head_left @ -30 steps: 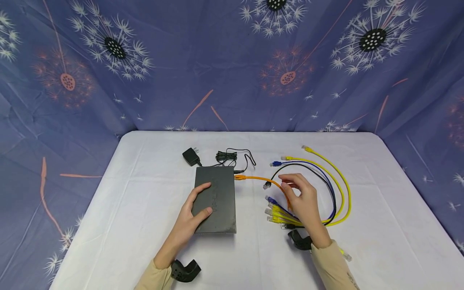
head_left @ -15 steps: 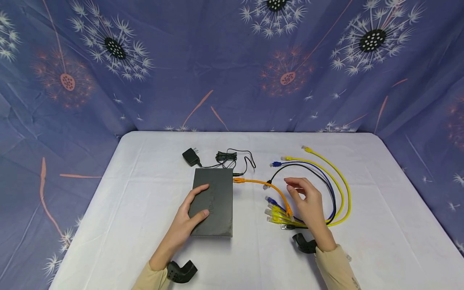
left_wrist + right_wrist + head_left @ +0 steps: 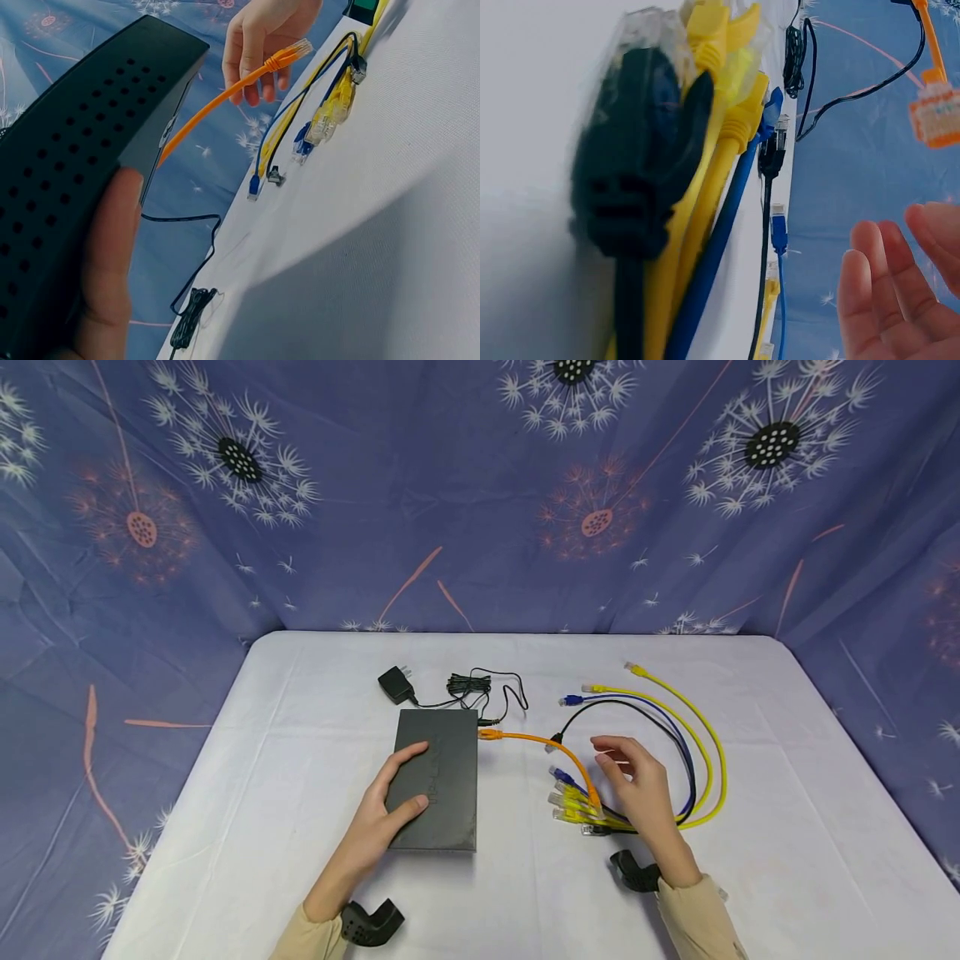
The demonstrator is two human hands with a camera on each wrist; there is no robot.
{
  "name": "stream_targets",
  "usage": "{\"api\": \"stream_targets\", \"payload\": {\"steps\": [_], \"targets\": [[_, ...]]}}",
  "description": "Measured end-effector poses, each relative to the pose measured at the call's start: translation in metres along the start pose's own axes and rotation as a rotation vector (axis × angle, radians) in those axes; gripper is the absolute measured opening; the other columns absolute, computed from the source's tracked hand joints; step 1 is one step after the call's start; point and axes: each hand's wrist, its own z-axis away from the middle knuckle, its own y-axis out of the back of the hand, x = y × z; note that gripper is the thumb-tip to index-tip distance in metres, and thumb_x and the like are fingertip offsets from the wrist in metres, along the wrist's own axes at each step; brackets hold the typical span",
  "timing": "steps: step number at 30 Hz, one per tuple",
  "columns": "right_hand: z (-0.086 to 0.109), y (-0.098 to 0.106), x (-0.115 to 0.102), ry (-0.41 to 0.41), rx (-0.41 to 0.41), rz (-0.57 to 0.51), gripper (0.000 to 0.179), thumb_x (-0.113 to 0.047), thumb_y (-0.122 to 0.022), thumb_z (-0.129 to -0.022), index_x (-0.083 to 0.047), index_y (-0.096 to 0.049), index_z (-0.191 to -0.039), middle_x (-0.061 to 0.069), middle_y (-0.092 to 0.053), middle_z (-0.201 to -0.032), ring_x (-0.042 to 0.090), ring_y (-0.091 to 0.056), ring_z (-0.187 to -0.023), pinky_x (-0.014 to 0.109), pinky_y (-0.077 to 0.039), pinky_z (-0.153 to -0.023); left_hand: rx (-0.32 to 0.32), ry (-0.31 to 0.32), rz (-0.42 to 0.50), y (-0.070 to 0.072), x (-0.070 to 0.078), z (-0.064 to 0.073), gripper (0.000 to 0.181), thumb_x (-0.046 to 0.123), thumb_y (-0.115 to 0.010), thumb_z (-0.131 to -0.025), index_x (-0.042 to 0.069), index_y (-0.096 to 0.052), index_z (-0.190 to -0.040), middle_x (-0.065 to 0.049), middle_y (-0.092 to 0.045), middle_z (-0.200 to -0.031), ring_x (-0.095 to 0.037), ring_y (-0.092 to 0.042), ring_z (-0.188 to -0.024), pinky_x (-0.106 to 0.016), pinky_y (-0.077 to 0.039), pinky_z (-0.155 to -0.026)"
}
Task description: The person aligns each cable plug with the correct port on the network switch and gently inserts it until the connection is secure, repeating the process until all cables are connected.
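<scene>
My left hand grips a flat black network switch by its left side, thumb and a finger lying over the top face. In the left wrist view, vent holes run along the side of the switch. An orange network cable is plugged into its right side, near the far end. The free plug of this cable hangs in the air. My right hand hovers to the right of that plug, apart from it, fingers loosely bent and holding nothing. A thin black power lead also meets the switch.
A bundle of yellow, blue and black network cables curves on the white table around my right hand. Behind the switch lie a black power adapter and its coiled cord. A patterned blue curtain hangs behind.
The switch has shifted left and slightly towards me with my left hand. My right hand has drawn back to the right and nearer, uncovering the orange cable's free plug.
</scene>
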Motion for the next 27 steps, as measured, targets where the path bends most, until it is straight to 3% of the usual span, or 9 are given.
{"api": "stream_targets", "payload": {"steps": [7, 13, 27], "targets": [[0.005, 0.002, 0.003, -0.041, -0.021, 0.031, 0.02, 0.004, -0.065, -0.087, -0.001, -0.067, -0.107, 0.01, -0.068, -0.101, 0.019, -0.062, -0.084, 0.011, -0.043, -0.069, 0.011, 0.002, -0.021, 0.001, -0.002, 0.001, 0.06, 0.008, -0.063, -0.089, 0.025, -0.042, -0.143, 0.0, -0.027, -0.151, -0.025, -0.023, -0.136, -0.052, -0.016, -0.104], [0.011, 0.002, 0.005, -0.112, -0.068, 0.016, 0.021, 0.005, -0.062, -0.089, 0.0, -0.066, -0.109, 0.011, -0.067, -0.103, 0.025, -0.065, -0.08, 0.02, -0.049, -0.066, 0.011, 0.008, -0.017, 0.001, -0.002, 0.001, 0.06, 0.008, -0.062, -0.09, 0.026, -0.042, -0.143, -0.001, -0.026, -0.152, -0.025, -0.023, -0.136, -0.052, -0.015, -0.104], [0.02, -0.003, 0.009, -0.151, -0.109, 0.004, 0.019, 0.004, -0.059, -0.091, 0.002, -0.065, -0.109, 0.014, -0.067, -0.1, 0.027, -0.063, -0.084, 0.024, -0.052, -0.064, 0.005, 0.003, -0.016, 0.0, -0.003, 0.001, 0.06, 0.009, -0.063, -0.09, 0.025, -0.041, -0.144, -0.002, -0.025, -0.152, -0.026, -0.02, -0.138, -0.054, -0.013, -0.105]]}}
